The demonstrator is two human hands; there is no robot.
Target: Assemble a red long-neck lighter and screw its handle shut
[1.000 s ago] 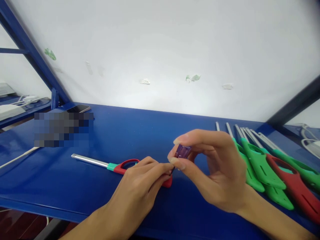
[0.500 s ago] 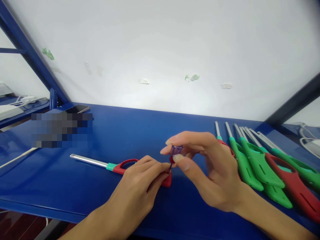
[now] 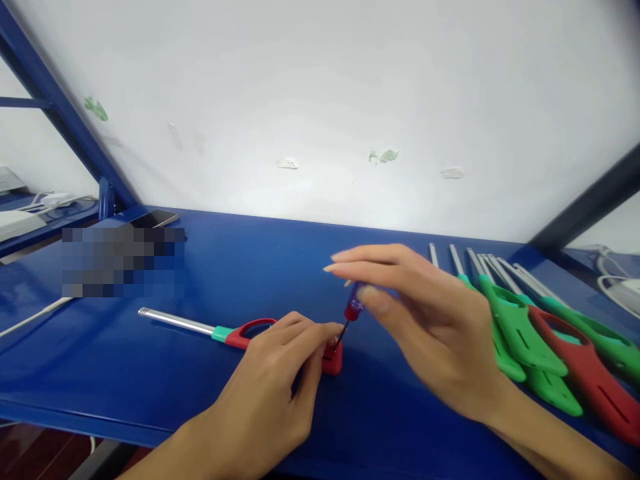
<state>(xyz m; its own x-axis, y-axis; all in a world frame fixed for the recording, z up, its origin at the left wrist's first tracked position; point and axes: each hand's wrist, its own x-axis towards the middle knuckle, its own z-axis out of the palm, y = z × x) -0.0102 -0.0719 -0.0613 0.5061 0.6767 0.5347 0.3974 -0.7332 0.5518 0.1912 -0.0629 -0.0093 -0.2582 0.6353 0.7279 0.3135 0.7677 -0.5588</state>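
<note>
A long-nosed lighter (image 3: 238, 339) with a red handle, green collar and metal tube lies on its side, tube pointing left. My left hand (image 3: 280, 373) covers much of its handle, thumb and forefinger closed on the butt end. In my right hand (image 3: 430, 327), between the thumb and curled fingers, is a small screwdriver (image 3: 354, 308) with a purple and red handle. Its thin shaft slants down to the red butt, beside my left fingertips. Whether the tip sits in a screw is too small to tell.
Several green and red lighters (image 3: 523, 327) are piled at the right of the blue table (image 3: 240, 263). At the left back lies a phone (image 3: 156, 219), next to a blurred-out patch and a white cable (image 3: 35, 317). A white wall (image 3: 320, 100) rises behind.
My right hand has shifted slightly up and right, its fingers opening a little around the screwdriver, which now leans more to the right. My left hand and the lighter stay nearly in place.
</note>
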